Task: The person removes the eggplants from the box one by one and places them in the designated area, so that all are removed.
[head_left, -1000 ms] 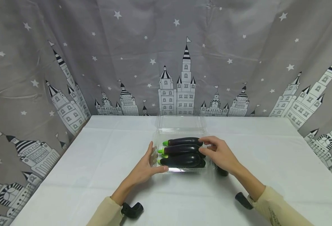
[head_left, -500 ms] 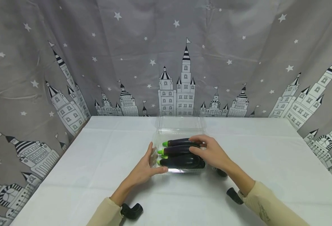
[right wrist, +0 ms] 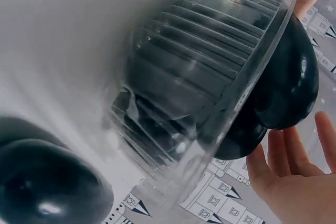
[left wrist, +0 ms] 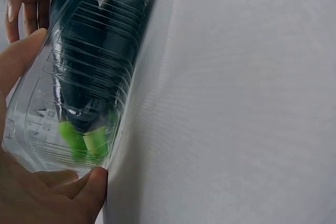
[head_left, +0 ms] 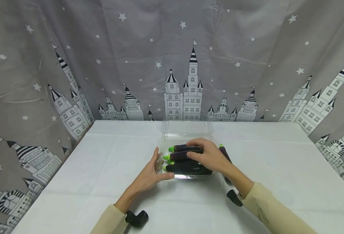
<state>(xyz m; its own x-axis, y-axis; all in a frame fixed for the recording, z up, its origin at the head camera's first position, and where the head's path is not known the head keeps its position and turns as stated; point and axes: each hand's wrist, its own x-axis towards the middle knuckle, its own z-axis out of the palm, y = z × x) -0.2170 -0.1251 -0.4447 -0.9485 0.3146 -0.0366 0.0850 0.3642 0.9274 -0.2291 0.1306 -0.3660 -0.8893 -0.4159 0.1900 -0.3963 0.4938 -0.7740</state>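
Eggplants: several glossy, near-black eggplants are lying lengthwise in the container, green stem ends pointing left; at least four ends are showing.
Handling: the skins are gleaming, suggesting slippery, fairly stiff bodies, probably light and unlikely to bruise under gentle pressure.
Best hold: the mid-body is probably offering the surest grip, between thumb and fingers; the rounded blunt end is likely letting fingertips slide.
Container: a clear plastic clamshell is standing on the bench, its lid lying open at the far side; its ribbed walls are probably flexing easily.
Left hand: is clasping the clamshell's left end, thumb along the front rim.
Right hand: is touching the upper eggplants, thumb and index finger standing apart.
Lone eggplant: is lying just right of the clamshell, partly hidden by the right forearm.
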